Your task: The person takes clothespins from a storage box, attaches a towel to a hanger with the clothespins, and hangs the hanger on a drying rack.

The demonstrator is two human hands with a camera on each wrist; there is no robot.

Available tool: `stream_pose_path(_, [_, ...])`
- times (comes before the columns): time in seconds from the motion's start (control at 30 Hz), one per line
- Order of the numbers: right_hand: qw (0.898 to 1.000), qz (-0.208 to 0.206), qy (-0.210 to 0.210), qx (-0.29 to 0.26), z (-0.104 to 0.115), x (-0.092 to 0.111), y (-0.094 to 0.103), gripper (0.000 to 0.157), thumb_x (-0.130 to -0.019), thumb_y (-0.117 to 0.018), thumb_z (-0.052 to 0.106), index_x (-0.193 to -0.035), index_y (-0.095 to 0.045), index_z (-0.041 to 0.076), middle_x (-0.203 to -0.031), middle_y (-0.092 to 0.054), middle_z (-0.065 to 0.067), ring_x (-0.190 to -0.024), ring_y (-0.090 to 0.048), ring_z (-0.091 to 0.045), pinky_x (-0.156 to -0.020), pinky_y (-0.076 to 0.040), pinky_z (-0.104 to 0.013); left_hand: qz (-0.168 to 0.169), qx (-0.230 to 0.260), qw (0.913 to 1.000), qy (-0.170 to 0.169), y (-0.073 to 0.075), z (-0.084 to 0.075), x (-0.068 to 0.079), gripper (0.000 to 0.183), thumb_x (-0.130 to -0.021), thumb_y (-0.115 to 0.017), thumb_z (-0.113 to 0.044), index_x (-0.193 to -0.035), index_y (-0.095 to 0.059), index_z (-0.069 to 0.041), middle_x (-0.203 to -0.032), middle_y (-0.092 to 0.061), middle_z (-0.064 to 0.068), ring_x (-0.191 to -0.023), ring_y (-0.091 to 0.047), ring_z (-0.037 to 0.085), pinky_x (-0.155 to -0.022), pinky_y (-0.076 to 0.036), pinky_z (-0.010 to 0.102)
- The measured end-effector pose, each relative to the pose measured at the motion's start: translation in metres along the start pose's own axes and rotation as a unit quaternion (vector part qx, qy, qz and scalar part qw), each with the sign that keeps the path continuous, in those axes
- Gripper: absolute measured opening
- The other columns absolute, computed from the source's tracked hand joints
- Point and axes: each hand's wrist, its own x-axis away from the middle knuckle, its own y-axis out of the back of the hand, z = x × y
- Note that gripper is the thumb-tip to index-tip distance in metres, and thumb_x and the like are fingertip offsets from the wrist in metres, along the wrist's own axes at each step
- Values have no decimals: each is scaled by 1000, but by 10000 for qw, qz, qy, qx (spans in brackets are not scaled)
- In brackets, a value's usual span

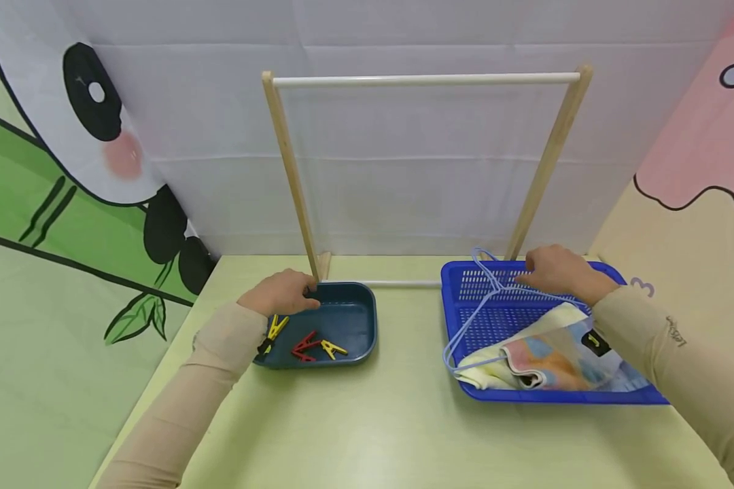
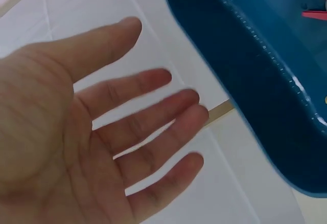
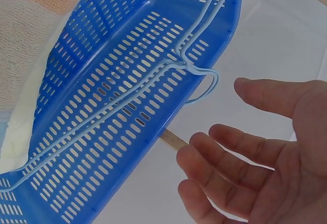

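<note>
My left hand is over the back left part of a dark teal tray. In the left wrist view its fingers are spread and loosely bent, holding nothing. Red clothespins and yellow clothespins lie in the tray, with a dark one at its left end. Above the back of a blue perforated basket hovers my right hand, its relaxed fingers apart from a light blue hanger. That hanger lies across the basket, over a multicoloured towel folded inside.
Behind the tray and basket stands a wooden rack with a white top rod and a low white bar. Everything rests on a pale yellow table. Printed cloth hangs behind and at both sides.
</note>
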Motion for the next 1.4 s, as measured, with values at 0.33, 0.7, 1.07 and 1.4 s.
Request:
stream_pose_path(0.33, [9999, 95, -27, 57, 6, -7, -7, 33, -85, -68, 24, -97, -65, -6, -82, -63, -11, -76, -59, -27, -72, -51, -46, 282, -108, 9995, -40, -14, 0, -5, 36, -88, -67, -28, -115, -63, -4, -106, -63, 11, -88, -60, 22, -79, -49, 40])
stream_pose_path(0.7, [9990, 396, 209, 73, 8, -17, -15, 28, -85, -68, 17, -98, -65, -7, -86, -65, -12, -77, -61, -26, -72, -52, -46, 635, -325, 9974, 117, -31, 0, -15, 37, -87, -69, -28, -115, -63, -6, -113, -62, 11, -97, -61, 27, -80, -49, 41])
stream_pose_path(1.07, [9965, 648, 427, 301, 6, -25, -22, 32, -85, -68, 17, -103, -64, -9, -93, -65, -16, -87, -62, -32, -77, -50, -47, 719, -446, 9953, 475, -49, -3, -23, 31, -77, -79, -27, -96, -64, -8, -84, -61, 2, -73, -58, 18, -69, -50, 39])
stream_pose_path(1.4, [9944, 856, 500, 358, 7, -30, -25, 32, -86, -68, 17, -104, -64, -8, -97, -64, -18, -94, -60, -37, -82, -48, -50, 865, -724, 9919, 581, -58, -8, -30, 32, -72, -82, -24, -94, -64, -7, -83, -61, 3, -74, -56, 19, -71, -51, 38])
